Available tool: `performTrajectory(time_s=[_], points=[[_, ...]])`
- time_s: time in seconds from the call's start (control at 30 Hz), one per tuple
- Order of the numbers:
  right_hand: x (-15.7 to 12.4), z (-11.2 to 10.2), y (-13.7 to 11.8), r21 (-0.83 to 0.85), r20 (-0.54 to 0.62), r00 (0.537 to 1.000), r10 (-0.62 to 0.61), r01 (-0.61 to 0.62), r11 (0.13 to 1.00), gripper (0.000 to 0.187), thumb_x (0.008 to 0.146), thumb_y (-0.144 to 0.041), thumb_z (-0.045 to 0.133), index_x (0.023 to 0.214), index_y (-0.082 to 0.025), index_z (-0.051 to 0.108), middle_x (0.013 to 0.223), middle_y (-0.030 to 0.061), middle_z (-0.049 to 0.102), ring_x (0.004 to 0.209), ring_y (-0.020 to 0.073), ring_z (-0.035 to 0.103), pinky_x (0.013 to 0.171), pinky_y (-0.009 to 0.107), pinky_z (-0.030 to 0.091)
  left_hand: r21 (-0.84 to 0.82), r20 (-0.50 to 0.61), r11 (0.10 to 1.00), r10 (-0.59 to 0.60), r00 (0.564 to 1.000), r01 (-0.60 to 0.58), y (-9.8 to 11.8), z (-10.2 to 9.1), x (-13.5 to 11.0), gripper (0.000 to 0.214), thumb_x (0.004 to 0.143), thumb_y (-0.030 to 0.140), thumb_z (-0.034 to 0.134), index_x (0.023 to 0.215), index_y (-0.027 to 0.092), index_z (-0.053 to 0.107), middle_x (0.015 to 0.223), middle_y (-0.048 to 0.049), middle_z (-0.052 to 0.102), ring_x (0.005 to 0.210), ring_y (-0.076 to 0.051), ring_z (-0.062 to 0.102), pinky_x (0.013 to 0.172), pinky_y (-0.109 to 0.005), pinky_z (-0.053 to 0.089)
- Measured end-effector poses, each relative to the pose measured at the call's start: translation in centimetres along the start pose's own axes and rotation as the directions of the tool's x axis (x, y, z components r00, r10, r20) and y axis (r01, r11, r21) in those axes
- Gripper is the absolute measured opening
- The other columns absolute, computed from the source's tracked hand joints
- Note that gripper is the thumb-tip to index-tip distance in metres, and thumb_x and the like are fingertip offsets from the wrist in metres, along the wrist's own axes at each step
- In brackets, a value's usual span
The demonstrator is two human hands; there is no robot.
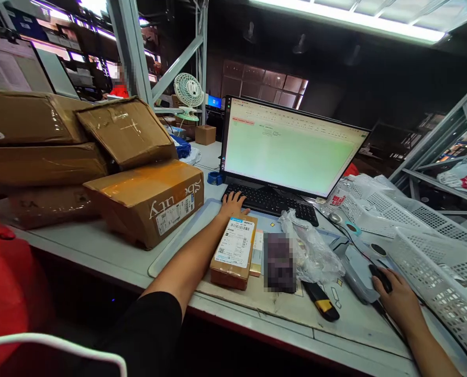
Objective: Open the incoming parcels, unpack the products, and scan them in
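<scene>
My left hand (pixel 233 203) rests with spread fingers on the left end of a black keyboard (pixel 270 201), which lies in front of a monitor (pixel 288 149) showing a pale green spreadsheet. My right hand (pixel 398 298) is cupped over a black mouse (pixel 380 276) at the right of the desk. Between my arms stands a small brown parcel (pixel 233 251) with a white barcode label, touching my left forearm. Beside it lie a blurred dark item (pixel 279 262) and a crumpled clear plastic bag (pixel 312 248).
Several taped cardboard boxes (pixel 147 201) are stacked at the left of the desk. A yellow-black utility knife (pixel 322 303) lies near the front edge. White plastic baskets (pixel 433 262) crowd the right. A small fan (pixel 188 94) and a person in red stand far back.
</scene>
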State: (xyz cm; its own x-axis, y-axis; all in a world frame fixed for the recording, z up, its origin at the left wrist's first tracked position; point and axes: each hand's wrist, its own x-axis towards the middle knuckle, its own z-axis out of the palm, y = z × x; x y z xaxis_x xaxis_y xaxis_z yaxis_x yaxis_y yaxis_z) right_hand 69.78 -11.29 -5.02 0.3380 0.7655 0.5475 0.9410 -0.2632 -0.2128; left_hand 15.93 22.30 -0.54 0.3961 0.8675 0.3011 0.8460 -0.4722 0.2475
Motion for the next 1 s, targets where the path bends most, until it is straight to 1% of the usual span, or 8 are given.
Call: performTrajectory(time_s=[0.2, 0.33, 0.5, 0.63, 0.77, 1.0], points=[[-0.1, 0.4, 0.7, -0.054, -0.013, 1.0, -0.004, 0.004, 0.999, 0.066, 0.095, -0.067, 0.04, 0.128, -0.02, 0.073, 0.133, 0.0169, 0.066, 0.127, 0.0391, 0.064, 0.117, 0.054, 0.048, 0.009, 0.044, 1.0, 0.021, 0.999, -0.022, 0.3, -0.3, 0.2, 0.062, 0.103, 0.055, 0.055, 0.16, 0.033, 0.05, 0.178, -0.0089, 0.029, 0.164, -0.043, 0.019, 0.129, -0.071, 0.019], [-0.1, 1.1, 1.4, -0.077, -0.01, 1.0, 0.018, -0.019, 0.997, 0.068, 0.094, -0.066, 0.04, 0.133, -0.019, 0.07, 0.14, 0.0174, 0.064, 0.124, 0.0387, 0.066, 0.113, 0.055, 0.052, 0.014, 0.046, 0.999, 0.029, 0.999, -0.029, 0.2, -0.4, 0.3, 0.06, 0.102, 0.056, 0.056, 0.157, 0.032, 0.055, 0.178, -0.0098, 0.028, 0.164, -0.044, 0.017, 0.128, -0.073, 0.02], [0.1, 1.6, 1.8, -0.053, -0.018, 1.0, 0.018, -0.018, 0.998, 0.069, 0.096, -0.064, 0.038, 0.134, -0.016, 0.069, 0.136, 0.0183, 0.067, 0.123, 0.0381, 0.068, 0.112, 0.054, 0.053, 0.023, 0.015, 0.999, 0.032, 0.999, -0.032, 0.0, -0.1, 0.3, 0.061, 0.102, 0.057, 0.056, 0.158, 0.035, 0.054, 0.178, -0.0076, 0.028, 0.166, -0.042, 0.015, 0.13, -0.07, 0.017], [-0.1, 1.2, 1.3, -0.054, -0.023, 0.999, 0.038, -0.04, 0.998, 0.067, 0.096, -0.064, 0.039, 0.134, -0.018, 0.07, 0.138, 0.0174, 0.067, 0.124, 0.0374, 0.068, 0.112, 0.053, 0.053, 0.021, 0.006, 0.999, 0.029, 1.0, -0.029, 0.1, -0.1, 0.2, 0.062, 0.103, 0.056, 0.054, 0.16, 0.033, 0.053, 0.178, -0.0093, 0.03, 0.165, -0.043, 0.016, 0.13, -0.07, 0.017], [-0.1, 0.7, 0.7, -0.046, 0.015, 0.997, 0.082, -0.081, 0.996, 0.068, 0.095, -0.064, 0.038, 0.135, -0.019, 0.071, 0.14, 0.0169, 0.066, 0.122, 0.0373, 0.069, 0.106, 0.052, 0.056, 0.014, 0.019, 0.999, 0.039, 0.999, -0.039, 0.1, -0.4, 0.2, 0.062, 0.104, 0.056, 0.053, 0.161, 0.032, 0.052, 0.177, -0.0094, 0.031, 0.165, -0.043, 0.017, 0.131, -0.07, 0.017], [0.0, 0.7, 0.5, -0.018, 0.006, 0.996, 0.089, -0.089, 0.996, 0.069, 0.094, -0.064, 0.04, 0.134, -0.018, 0.072, 0.139, 0.0176, 0.066, 0.124, 0.0377, 0.068, 0.111, 0.053, 0.054, 0.018, 0.021, 1.0, 0.021, 1.0, -0.022, 0.1, -0.3, 0.3, 0.061, 0.104, 0.055, 0.054, 0.161, 0.031, 0.052, 0.177, -0.0095, 0.032, 0.165, -0.044, 0.018, 0.131, -0.069, 0.017]])
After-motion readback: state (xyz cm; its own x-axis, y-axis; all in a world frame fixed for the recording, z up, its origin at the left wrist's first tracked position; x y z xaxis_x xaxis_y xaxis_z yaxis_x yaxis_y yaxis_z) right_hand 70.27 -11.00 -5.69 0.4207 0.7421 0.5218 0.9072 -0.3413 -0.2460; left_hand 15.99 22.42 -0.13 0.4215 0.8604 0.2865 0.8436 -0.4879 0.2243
